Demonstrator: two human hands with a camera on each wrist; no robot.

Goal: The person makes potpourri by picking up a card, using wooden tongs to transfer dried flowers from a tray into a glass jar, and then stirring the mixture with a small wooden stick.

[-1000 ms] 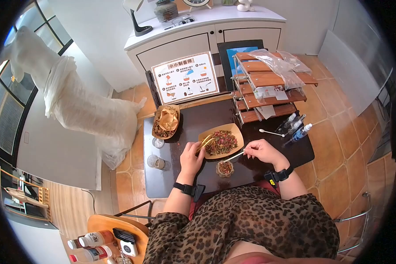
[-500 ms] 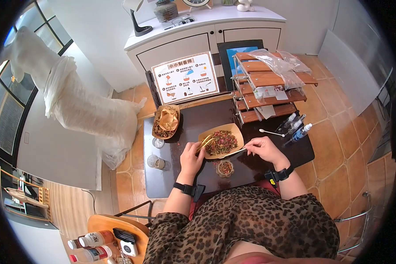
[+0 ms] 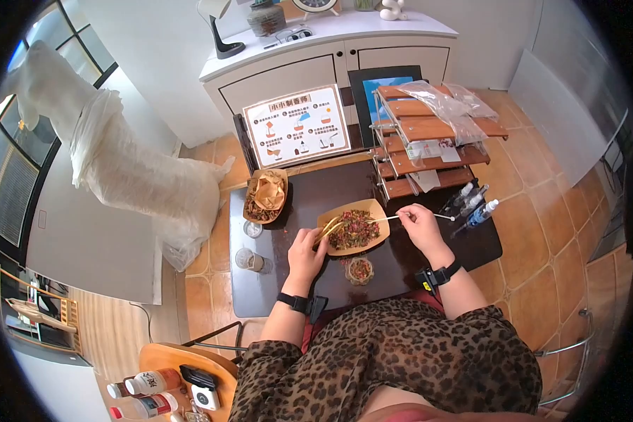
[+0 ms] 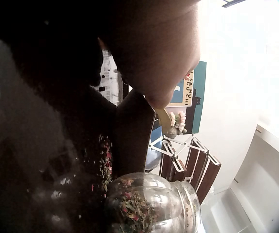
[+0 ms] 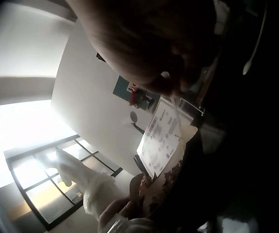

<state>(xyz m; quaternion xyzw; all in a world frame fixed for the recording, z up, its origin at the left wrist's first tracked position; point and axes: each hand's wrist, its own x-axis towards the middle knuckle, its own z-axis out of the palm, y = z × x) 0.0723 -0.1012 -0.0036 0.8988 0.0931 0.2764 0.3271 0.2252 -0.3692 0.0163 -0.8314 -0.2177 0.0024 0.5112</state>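
Note:
In the head view a boat-shaped brown paper tray (image 3: 376, 209) holds a mix of dried petals and leaves (image 3: 355, 231). My left hand (image 3: 304, 252) is at the tray's left end, gripping curved gold tongs (image 3: 330, 225) whose tips reach in over the mix. My right hand (image 3: 422, 228) pinches a thin white stick (image 3: 385, 219) beyond the tray's right rim, its far end over the mix. A small glass jar (image 3: 359, 271), part filled with the same mix, stands in front of the tray. In the left wrist view this jar (image 4: 149, 206) has a rounded body.
A second paper tray (image 3: 266, 195) with crumpled brown paper stands at the table's back left, near a glass cup (image 3: 249, 259). A small white spoon (image 3: 449, 216) and several bottles (image 3: 482, 212) are at the right. Behind stand a printed sign (image 3: 295, 126) and a wooden tiered rack (image 3: 429, 133).
My right hand has moved from beside the jar up and right, taking the white stick's end from over the jar into the tray. The left hand holds its place.

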